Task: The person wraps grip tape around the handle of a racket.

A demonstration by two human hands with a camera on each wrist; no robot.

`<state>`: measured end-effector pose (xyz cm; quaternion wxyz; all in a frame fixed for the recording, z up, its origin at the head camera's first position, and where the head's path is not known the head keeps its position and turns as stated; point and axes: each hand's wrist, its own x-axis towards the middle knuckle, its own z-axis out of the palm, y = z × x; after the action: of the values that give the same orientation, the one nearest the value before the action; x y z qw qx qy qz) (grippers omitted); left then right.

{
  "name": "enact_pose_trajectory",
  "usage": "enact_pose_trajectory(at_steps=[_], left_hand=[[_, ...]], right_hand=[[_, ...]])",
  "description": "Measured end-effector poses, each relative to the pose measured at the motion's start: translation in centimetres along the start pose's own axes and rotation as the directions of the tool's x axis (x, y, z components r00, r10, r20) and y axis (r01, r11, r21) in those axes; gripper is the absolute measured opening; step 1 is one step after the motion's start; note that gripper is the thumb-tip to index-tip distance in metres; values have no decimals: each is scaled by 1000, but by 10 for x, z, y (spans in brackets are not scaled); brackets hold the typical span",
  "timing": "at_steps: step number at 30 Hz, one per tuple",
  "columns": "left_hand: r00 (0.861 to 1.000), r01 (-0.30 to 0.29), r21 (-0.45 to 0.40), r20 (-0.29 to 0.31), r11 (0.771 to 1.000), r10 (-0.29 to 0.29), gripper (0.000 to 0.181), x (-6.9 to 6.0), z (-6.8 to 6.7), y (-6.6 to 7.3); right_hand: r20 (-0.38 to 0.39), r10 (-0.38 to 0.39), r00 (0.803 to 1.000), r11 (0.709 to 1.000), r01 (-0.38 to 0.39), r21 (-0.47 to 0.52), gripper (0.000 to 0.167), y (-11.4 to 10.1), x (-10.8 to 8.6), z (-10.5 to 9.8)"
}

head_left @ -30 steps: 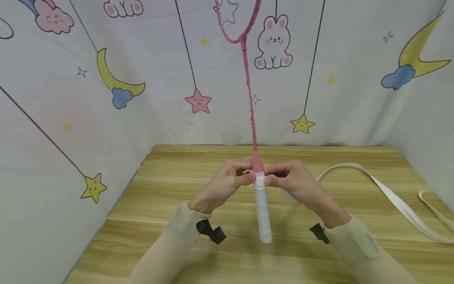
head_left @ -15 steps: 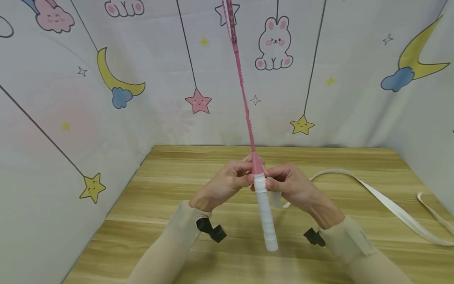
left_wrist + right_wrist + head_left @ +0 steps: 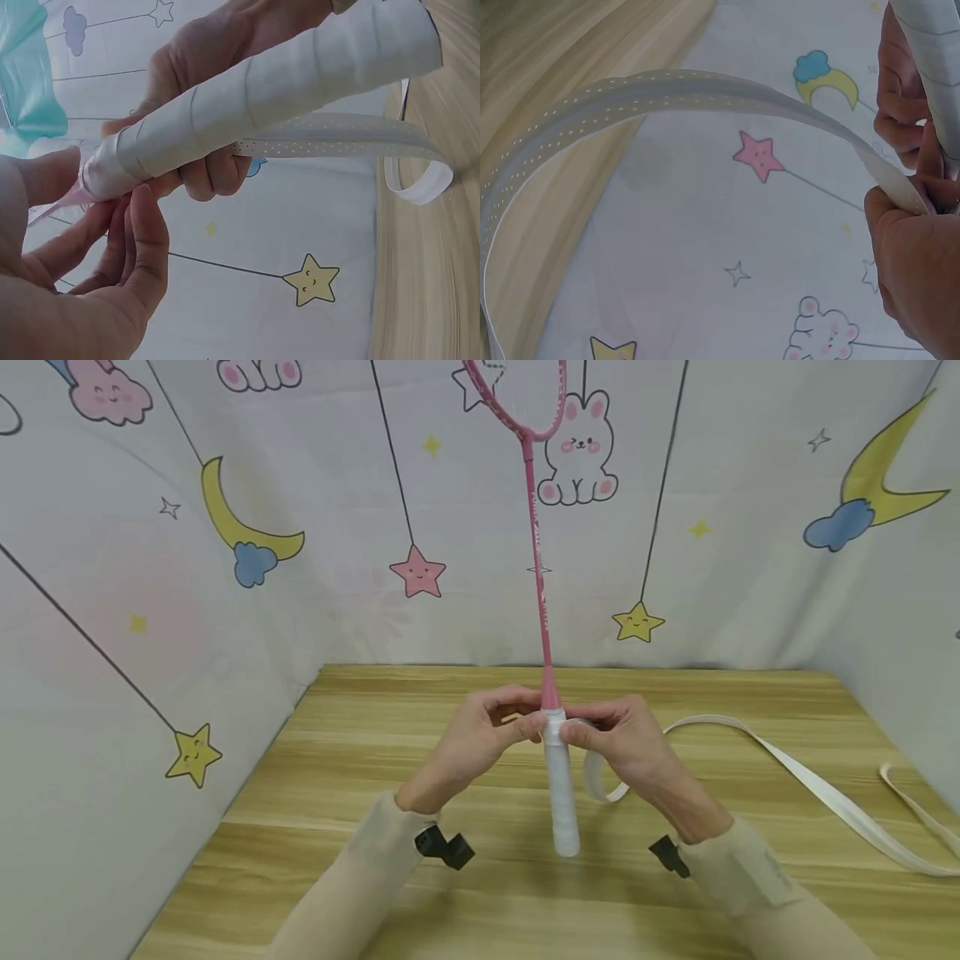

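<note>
A pink badminton racket (image 3: 538, 552) stands nearly upright above the table, its head cut off by the top of the head view. White wrap covers its handle (image 3: 562, 802), in overlapping turns seen in the left wrist view. My left hand (image 3: 480, 735) pinches the racket where the pink cone meets the wrap. From the other side, my right hand (image 3: 637, 747) pinches the white grip tape (image 3: 682, 90) against the top of the handle. The tape's perforated loose length loops away behind that hand. Fingertips behind the handle are partly hidden in the head view.
Across the wood-grain table (image 3: 337, 893) the tape's tail (image 3: 832, 789) curls toward the right edge. A printed cloth (image 3: 480, 627) walls off the back and sides. Each wrist carries a small black camera (image 3: 446, 847).
The racket has turned about its long axis: its head went edge-on half a second ago and now shows its strings again. The shaft stands more upright, and both hands stay at the handle's top.
</note>
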<state>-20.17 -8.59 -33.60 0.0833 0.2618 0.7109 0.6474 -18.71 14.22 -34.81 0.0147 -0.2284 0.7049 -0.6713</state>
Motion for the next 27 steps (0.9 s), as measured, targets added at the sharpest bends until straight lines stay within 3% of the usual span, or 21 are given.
enact_pose_trajectory(at_steps=[6,9,14,21,27], left_hand=[[989,-18,128,-144,992,36,26,1,12,0],[982,-38,165,-177,986,67,22,2,15,-1],[981,-47,209,-173,977,84,19,3,16,-2],[985,-5,219,-165,976,42,23,2,13,0],[988,-19,227,-146,974,53,24,2,12,-1]], right_hand=[[-80,5,997,998,-9,-59,35,0,-1,7],[-99,7,995,997,-15,-82,31,1,0,10],[-120,25,992,992,-40,-120,27,4,1,13],[-98,12,995,967,-37,-251,25,3,-1,11],[-136,-7,991,971,-26,-238,25,-1,-3,16]])
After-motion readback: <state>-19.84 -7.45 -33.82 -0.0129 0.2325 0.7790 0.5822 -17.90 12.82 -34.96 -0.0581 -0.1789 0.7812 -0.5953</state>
